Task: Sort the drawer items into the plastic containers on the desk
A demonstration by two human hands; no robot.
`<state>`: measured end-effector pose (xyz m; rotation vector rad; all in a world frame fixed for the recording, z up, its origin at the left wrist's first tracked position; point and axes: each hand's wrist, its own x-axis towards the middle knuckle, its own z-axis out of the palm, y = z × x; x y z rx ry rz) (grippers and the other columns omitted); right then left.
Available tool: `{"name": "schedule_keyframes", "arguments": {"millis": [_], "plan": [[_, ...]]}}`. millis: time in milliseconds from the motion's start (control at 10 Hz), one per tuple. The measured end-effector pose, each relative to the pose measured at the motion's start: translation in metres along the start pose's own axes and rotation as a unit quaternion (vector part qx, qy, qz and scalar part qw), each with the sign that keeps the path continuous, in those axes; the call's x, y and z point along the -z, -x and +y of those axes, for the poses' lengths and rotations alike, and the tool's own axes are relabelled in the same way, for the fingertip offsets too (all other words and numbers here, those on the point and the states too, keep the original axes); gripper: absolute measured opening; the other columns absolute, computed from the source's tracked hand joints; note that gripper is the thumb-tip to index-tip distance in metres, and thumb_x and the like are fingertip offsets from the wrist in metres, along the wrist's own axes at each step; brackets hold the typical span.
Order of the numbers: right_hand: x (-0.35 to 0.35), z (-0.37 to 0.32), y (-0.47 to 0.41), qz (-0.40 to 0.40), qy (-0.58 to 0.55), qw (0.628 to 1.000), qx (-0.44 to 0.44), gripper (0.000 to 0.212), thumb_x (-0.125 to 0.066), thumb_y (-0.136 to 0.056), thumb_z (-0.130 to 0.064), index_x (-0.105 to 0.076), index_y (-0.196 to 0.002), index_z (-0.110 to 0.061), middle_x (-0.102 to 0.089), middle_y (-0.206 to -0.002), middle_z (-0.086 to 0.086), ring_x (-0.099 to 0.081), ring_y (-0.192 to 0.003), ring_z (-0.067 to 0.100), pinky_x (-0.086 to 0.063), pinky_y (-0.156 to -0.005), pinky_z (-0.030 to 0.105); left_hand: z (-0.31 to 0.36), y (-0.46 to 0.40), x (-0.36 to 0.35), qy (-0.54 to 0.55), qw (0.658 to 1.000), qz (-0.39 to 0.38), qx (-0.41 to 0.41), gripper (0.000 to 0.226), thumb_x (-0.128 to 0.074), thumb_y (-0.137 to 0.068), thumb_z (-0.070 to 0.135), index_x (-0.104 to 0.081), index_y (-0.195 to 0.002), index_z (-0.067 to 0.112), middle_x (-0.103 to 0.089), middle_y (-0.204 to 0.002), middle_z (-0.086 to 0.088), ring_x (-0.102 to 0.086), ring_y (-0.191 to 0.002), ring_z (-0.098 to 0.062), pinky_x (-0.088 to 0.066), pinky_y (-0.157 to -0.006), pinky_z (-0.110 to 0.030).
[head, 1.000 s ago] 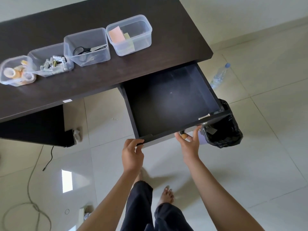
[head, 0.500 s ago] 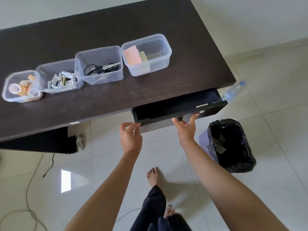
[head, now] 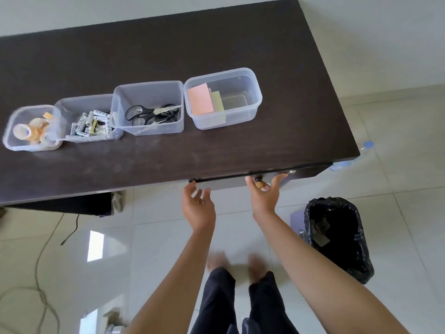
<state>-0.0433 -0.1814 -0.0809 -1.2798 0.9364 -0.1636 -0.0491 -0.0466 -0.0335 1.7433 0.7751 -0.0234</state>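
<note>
1. The fingers (head: 277, 182) of the right hand (head: 265, 201) were spread wide around a small round brown knob (head: 258, 184) on the drawer front (head: 303, 173), holding nothing; whether they touched it could not be told.
2. The left hand (head: 198, 208) was open too, palm up and empty, just below the drawer's edge.
3. The drawer sat nearly flush under the dark, matte wood-grain surface (head: 168, 56).
4. Four clear plastic containers with rounded corners stood in a row on the surface: a tape container (head: 14, 141) with translucent yellowish rolls, a battery container (head: 72, 104), a scissors container (head: 144, 88) with black-handled scissors (head: 144, 114), and a sticky-note container (head: 252, 92) with pink and pale green notes (head: 199, 98).
5. A bin (head: 337, 237) lined with crinkled black plastic stood on glossy pale floor tiles (head: 397, 213).
</note>
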Motion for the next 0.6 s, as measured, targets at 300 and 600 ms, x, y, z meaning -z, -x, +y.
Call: {"name": "schedule_keyframes", "arguments": {"millis": [300, 600], "plan": [[-0.005, -0.012, -0.005, 0.007, 0.054, 0.999, 0.006, 0.077, -0.074, -0.08, -0.016, -0.029, -0.142, -0.023, -0.049, -0.071, -0.004, -0.054, -0.075, 0.0, -0.042, -0.078, 0.02, 0.015, 0.01, -0.028, 0.112, 0.992, 0.036, 0.046, 0.052, -0.07, -0.084, 0.018, -0.045, -0.129, 0.014, -0.052, -0.128, 0.004, -0.064, -0.105, -0.011, -0.045, -0.066, -0.004], [-0.003, -0.02, -0.001, -0.005, 0.072, 0.997, 0.008, 0.067, -0.075, -0.079, -0.025, -0.037, -0.135, -0.023, -0.062, -0.088, -0.002, -0.059, -0.09, 0.012, -0.045, -0.068, 0.018, 0.017, 0.011, -0.026, 0.075, 0.996, 0.003, 0.047, 0.056, -0.066, -0.087, 0.027, -0.041, -0.136, 0.018, -0.048, -0.138, 0.005, -0.059, -0.111, -0.009, -0.039, -0.085, -0.019]]}}
